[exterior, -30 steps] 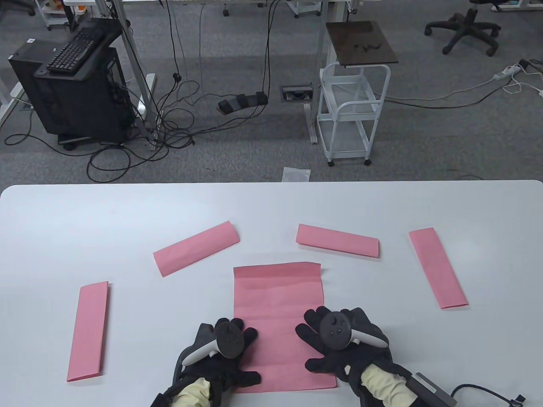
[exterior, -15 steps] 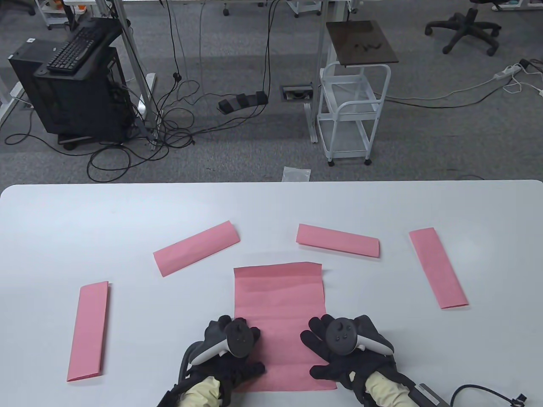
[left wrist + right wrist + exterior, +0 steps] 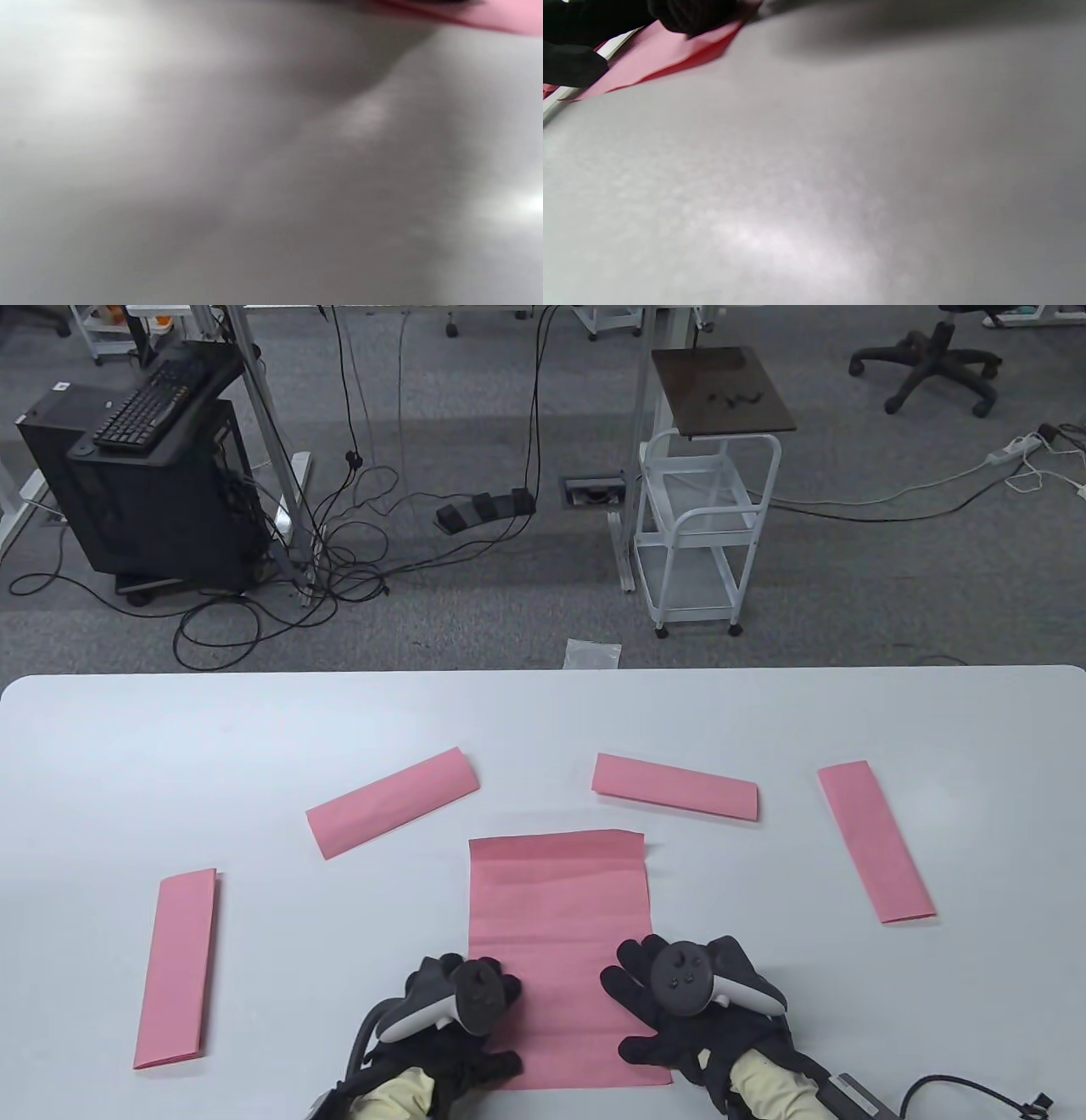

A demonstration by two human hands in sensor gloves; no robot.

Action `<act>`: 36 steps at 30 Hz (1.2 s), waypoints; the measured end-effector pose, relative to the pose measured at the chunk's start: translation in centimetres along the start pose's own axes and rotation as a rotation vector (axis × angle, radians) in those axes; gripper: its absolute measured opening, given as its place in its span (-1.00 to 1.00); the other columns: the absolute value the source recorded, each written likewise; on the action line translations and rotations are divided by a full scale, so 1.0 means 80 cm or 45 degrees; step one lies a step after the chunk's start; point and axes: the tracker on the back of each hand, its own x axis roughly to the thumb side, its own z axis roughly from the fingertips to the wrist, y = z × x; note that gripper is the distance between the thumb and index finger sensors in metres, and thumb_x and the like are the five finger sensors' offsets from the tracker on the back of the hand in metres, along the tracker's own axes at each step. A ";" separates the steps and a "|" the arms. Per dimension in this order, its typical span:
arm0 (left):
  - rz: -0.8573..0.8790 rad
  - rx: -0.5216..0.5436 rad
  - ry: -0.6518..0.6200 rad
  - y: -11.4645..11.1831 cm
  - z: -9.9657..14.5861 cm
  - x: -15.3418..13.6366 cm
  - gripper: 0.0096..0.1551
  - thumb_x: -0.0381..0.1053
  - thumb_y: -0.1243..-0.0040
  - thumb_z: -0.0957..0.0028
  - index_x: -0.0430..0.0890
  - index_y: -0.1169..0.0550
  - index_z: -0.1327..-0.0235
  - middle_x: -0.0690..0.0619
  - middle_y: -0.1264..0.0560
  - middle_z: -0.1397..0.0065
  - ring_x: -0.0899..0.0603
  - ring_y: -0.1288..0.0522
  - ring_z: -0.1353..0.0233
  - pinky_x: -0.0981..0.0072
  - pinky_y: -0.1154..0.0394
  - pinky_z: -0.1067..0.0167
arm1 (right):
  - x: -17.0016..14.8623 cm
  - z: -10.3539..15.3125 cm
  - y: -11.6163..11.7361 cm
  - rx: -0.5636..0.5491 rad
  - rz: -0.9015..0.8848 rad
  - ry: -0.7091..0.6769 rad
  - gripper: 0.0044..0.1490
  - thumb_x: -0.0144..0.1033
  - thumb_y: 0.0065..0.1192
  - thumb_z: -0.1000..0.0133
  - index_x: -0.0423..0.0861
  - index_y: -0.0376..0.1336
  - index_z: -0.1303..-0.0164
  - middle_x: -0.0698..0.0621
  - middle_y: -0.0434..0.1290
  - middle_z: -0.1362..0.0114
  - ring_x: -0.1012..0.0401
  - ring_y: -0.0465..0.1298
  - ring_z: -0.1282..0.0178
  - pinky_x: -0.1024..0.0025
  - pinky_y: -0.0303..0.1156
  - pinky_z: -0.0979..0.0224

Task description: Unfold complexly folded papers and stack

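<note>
An unfolded pink sheet (image 3: 560, 916) with crease lines lies flat at the table's front middle. My left hand (image 3: 462, 1010) rests flat on its lower left edge, fingers spread. My right hand (image 3: 670, 997) rests flat on its lower right edge, fingers spread. Several folded pink papers lie around: one at the far left (image 3: 176, 969), one tilted at the left middle (image 3: 392, 802), one behind the sheet (image 3: 674, 786), one at the right (image 3: 876, 841). The right wrist view shows the sheet's edge (image 3: 666, 55) under dark fingers (image 3: 691, 17). The left wrist view shows a blurred pink strip (image 3: 488, 17).
The white table (image 3: 543, 712) fills the lower half of the table view. Beyond its far edge are a white cart (image 3: 704, 534), a computer tower (image 3: 144, 475) and floor cables.
Both hands have slid a little toward me along the sheet, pressing it flat. The sheet itself has shifted slightly toward me. The folded papers have not moved.
</note>
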 end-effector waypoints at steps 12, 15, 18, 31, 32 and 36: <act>-0.038 0.111 -0.006 0.029 0.007 0.005 -0.13 0.25 0.15 -0.23 0.28 0.38 -0.44 0.19 0.60 -0.55 -0.22 0.62 -0.56 -0.24 0.59 -0.35 | 0.000 -0.001 0.000 0.011 -0.005 0.000 -0.05 0.20 -0.02 -0.11 0.41 -0.39 -0.54 0.38 -0.59 -0.66 0.32 -0.67 -0.61 0.03 -0.79 -0.47; -0.058 0.092 -0.189 0.034 -0.009 0.042 -0.14 0.26 0.14 -0.22 0.31 0.35 -0.45 0.23 0.63 -0.52 -0.18 0.65 -0.56 -0.23 0.61 -0.36 | -0.001 -0.001 0.000 0.014 -0.007 0.000 -0.05 0.20 -0.02 -0.11 0.41 -0.39 -0.54 0.38 -0.59 -0.66 0.33 -0.67 -0.61 0.04 -0.79 -0.47; -0.256 -0.036 -0.182 0.029 -0.030 0.070 -0.13 0.28 0.16 -0.21 0.30 0.37 -0.44 0.23 0.65 -0.50 -0.18 0.67 -0.54 -0.22 0.61 -0.36 | -0.001 -0.001 0.000 0.015 -0.008 -0.001 -0.05 0.20 -0.01 -0.11 0.41 -0.39 -0.54 0.38 -0.59 -0.66 0.33 -0.67 -0.61 0.04 -0.79 -0.47; 0.082 0.101 0.192 0.072 -0.056 -0.030 -0.24 0.34 0.29 -0.18 0.37 0.37 -0.39 0.35 0.59 -0.53 -0.16 0.68 -0.54 -0.23 0.62 -0.34 | -0.001 -0.001 0.000 0.019 -0.010 -0.002 -0.05 0.20 -0.02 -0.11 0.41 -0.40 -0.54 0.38 -0.60 -0.66 0.33 -0.68 -0.61 0.04 -0.79 -0.47; 0.093 0.105 0.199 0.072 -0.055 -0.033 -0.24 0.34 0.30 -0.18 0.38 0.37 -0.39 0.34 0.60 -0.53 -0.16 0.68 -0.54 -0.24 0.62 -0.34 | -0.001 -0.001 0.000 0.018 -0.009 -0.002 -0.05 0.20 -0.02 -0.11 0.41 -0.40 -0.54 0.38 -0.60 -0.66 0.33 -0.68 -0.61 0.04 -0.79 -0.47; 0.100 0.108 0.197 0.073 -0.054 -0.029 -0.25 0.31 0.28 -0.20 0.36 0.34 -0.40 0.30 0.59 -0.54 -0.17 0.65 -0.55 -0.24 0.61 -0.35 | -0.001 -0.001 0.000 0.018 -0.008 -0.001 -0.05 0.20 -0.02 -0.11 0.41 -0.40 -0.54 0.38 -0.60 -0.66 0.33 -0.68 -0.61 0.04 -0.79 -0.47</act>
